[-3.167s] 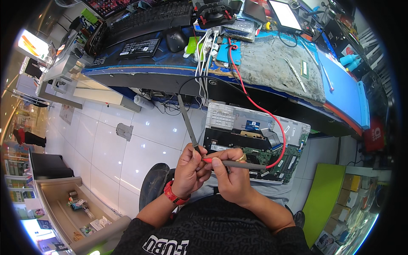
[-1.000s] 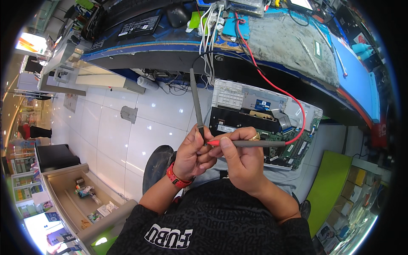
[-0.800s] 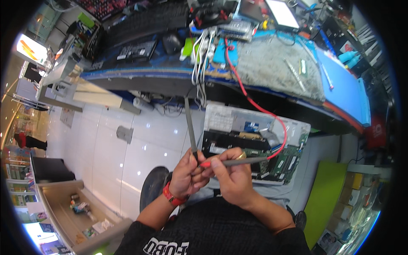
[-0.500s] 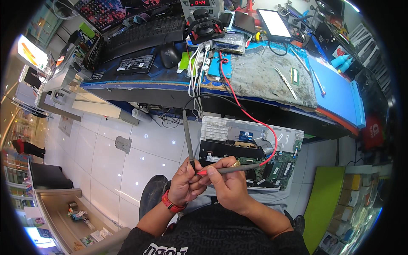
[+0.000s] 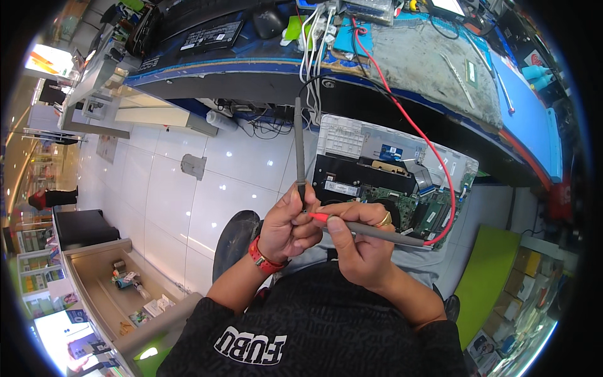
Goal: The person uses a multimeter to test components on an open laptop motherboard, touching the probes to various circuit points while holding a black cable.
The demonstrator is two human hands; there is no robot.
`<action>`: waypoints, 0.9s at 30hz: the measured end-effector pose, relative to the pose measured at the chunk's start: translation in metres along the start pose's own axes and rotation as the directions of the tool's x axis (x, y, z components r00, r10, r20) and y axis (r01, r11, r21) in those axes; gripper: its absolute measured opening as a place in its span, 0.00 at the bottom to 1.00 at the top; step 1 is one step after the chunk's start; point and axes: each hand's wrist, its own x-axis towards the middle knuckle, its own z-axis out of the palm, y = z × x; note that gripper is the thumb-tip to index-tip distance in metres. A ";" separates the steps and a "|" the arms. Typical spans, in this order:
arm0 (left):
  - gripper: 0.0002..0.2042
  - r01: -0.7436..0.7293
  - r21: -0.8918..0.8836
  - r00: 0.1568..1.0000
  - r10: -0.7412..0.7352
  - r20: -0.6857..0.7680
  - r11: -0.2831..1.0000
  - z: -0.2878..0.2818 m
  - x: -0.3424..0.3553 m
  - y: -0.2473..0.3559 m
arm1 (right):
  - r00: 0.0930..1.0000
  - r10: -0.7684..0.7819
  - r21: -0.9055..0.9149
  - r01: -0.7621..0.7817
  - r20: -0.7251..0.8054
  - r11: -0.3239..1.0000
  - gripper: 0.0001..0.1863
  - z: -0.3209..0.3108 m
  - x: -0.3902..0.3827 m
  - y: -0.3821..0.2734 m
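Since half a second ago the view has tipped downward, while both hands keep the two multimeter probes tip to tip above the lap, so the work reads as unchanged. One left hand grasps the black-leaded probe upright; one right hand grasps the red-leaded probe lying level. One opened laptop rests just beyond them.

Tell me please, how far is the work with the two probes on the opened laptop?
Done: the laptop rests on the lap with its bottom cover off and its circuit board bare. In hand: the left hand holds the black-lead probe upright, the right hand holds the red-lead probe level, tips together between the hands. Left: neither tip touches the board yet.
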 end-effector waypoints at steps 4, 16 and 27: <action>0.15 -0.005 -0.045 1.000 0.005 0.002 0.999 -0.001 -0.001 0.000 | 0.999 0.005 0.028 -0.003 -0.037 1.000 0.06 0.004 0.005 -0.003; 0.14 0.022 -0.092 1.000 -0.020 0.023 0.996 -0.006 0.001 0.000 | 0.999 -0.020 -0.043 0.018 -0.049 0.999 0.07 0.006 0.006 -0.002; 0.14 0.024 -0.117 1.000 -0.024 0.001 0.993 -0.004 0.001 0.000 | 1.000 -0.001 -0.075 0.000 -0.021 0.997 0.08 0.004 0.005 -0.004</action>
